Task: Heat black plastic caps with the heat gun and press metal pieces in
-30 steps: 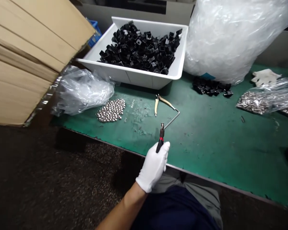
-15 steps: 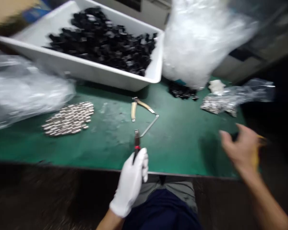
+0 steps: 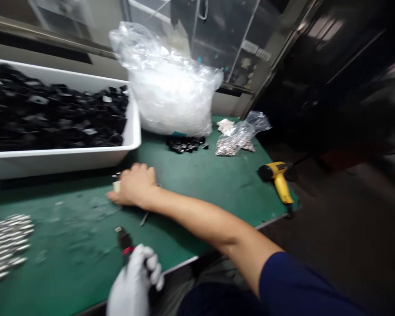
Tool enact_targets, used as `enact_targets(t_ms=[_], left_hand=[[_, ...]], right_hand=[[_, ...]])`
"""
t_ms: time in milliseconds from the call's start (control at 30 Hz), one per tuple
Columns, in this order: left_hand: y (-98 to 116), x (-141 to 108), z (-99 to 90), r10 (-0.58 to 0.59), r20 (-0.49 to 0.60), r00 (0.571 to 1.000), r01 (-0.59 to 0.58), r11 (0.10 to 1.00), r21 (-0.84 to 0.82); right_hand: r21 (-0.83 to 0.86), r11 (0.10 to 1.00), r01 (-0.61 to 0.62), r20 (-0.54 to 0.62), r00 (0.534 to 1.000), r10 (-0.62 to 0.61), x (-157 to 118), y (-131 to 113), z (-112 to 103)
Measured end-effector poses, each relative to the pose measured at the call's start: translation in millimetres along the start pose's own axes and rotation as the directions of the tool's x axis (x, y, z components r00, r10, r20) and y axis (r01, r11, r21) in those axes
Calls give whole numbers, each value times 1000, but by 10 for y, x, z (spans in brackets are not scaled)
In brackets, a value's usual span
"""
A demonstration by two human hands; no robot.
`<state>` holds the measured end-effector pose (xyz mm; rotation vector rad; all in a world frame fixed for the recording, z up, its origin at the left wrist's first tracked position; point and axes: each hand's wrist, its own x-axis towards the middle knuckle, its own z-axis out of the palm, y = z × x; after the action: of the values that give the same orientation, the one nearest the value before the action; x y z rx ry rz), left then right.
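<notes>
My left hand [image 3: 133,281], in a white glove, is closed around a dark, narrow tool [image 3: 124,240] with a red band and a metal tip, which points away from me over the bench. My bare right hand [image 3: 136,184] reaches across to the left, its fingers and thumb around a cream-coloured piece with metal ends [image 3: 117,186]. Most of that piece is hidden under the hand. A thin metal rod [image 3: 145,218] sticks out below the right wrist and lies on the green bench top [image 3: 197,175].
A white tub [image 3: 85,156] of black parts stands back left. Beside it are a full clear plastic bag [image 3: 174,96], black pieces [image 3: 186,144] and a small bag of metal bits [image 3: 233,140]. A yellow heat gun [image 3: 281,182] lies near the right edge. Silver parts [image 3: 8,245] are front left.
My right hand has left the yellow heat gun at the right and come across to the cream-coloured piece. The view has swung right. My left hand still holds the dark tool.
</notes>
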<state>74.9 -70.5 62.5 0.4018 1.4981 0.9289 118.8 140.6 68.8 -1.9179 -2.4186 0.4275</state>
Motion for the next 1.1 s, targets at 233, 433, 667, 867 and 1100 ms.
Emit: enact_targets(t_ms=[233, 433, 667, 867, 1100], left_hand=[[-157, 50, -83, 28, 137, 990, -23, 999, -39], [-248, -82, -16, -66, 195, 979, 61, 998, 29], [-638, -422, 229, -416, 316, 853, 414, 907, 78], [-811, -397, 330, -447, 224, 866, 425, 894, 141], [-792, -361, 324, -529, 250, 811, 530, 845, 71]], right_hand=[[308, 951, 1, 74, 997, -25, -42, 59, -143], [566, 824, -32, 31, 999, 18, -533, 777, -570], [578, 774, -258, 343, 938, 56, -2122, 1813, -435], [371, 902, -220, 504, 864, 4, -2538, 1595, -321], [272, 951, -145, 533, 846, -24, -2301, 1456, -298]])
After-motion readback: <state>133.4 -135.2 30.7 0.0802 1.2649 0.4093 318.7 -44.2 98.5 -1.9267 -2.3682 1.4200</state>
